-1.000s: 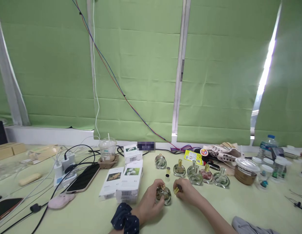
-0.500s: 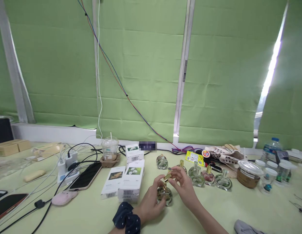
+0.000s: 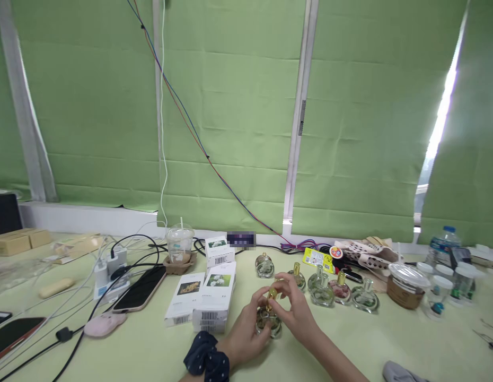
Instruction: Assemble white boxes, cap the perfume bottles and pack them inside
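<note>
A round glass perfume bottle [image 3: 275,331] stands upright on the table, partly hidden by fingers. My left hand [image 3: 245,333], with a dark dotted scrunchie [image 3: 207,356] at the wrist, is closed around it. The fingertips of my right hand [image 3: 297,314] pinch a gold cap [image 3: 272,293], which sits upright over the bottle's neck. Whether it is fully seated I cannot tell. Several more perfume bottles stand near my hands: one round bottle [image 3: 264,265] behind, a gold-capped one [image 3: 297,275] and a pinkish one [image 3: 341,289] to the right.
White printed boxes [image 3: 214,292] lie left of my hands. Farther left are a phone [image 3: 141,289], tangled cables, a pink fluffy item [image 3: 105,323] and a plastic cup [image 3: 180,245] in a holder. At right stand a lidded brown tub [image 3: 406,286] and several small clear jars [image 3: 438,292].
My right hand has brought the gold cap from a tilted position above the bottle to upright over its neck. My left hand stays on the bottle.
</note>
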Available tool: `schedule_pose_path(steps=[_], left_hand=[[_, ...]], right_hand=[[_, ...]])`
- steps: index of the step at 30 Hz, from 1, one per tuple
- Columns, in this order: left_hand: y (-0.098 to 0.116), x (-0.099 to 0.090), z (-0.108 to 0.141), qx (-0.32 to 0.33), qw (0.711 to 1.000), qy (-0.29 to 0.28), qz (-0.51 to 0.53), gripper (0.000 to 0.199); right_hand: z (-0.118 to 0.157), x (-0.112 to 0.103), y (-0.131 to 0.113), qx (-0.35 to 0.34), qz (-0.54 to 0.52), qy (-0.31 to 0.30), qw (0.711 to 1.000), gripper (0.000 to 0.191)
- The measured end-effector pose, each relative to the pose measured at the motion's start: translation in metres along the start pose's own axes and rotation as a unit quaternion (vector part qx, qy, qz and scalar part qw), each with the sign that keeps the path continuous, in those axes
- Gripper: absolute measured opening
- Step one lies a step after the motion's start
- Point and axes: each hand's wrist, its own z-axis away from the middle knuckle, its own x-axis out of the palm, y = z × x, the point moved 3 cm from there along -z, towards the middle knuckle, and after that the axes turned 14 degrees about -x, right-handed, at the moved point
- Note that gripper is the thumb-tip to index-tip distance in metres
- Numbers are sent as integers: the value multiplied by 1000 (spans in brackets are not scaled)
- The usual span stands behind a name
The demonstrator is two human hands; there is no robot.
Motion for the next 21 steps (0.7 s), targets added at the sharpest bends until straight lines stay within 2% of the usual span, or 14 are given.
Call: schedule_pose_path(steps=[3,7,21], left_hand=[[0,0,0,8,1000,4,2,71],[-2,0,0,19,1000,14,-8,62],[4,1,-2,20,1000,0,2,51]], right_hand=[[1,2,1,10,-3,-15,1000,40],[3,4,4,16,-12,-28,999,43],[8,7,11,44,-19,-51,998,42]])
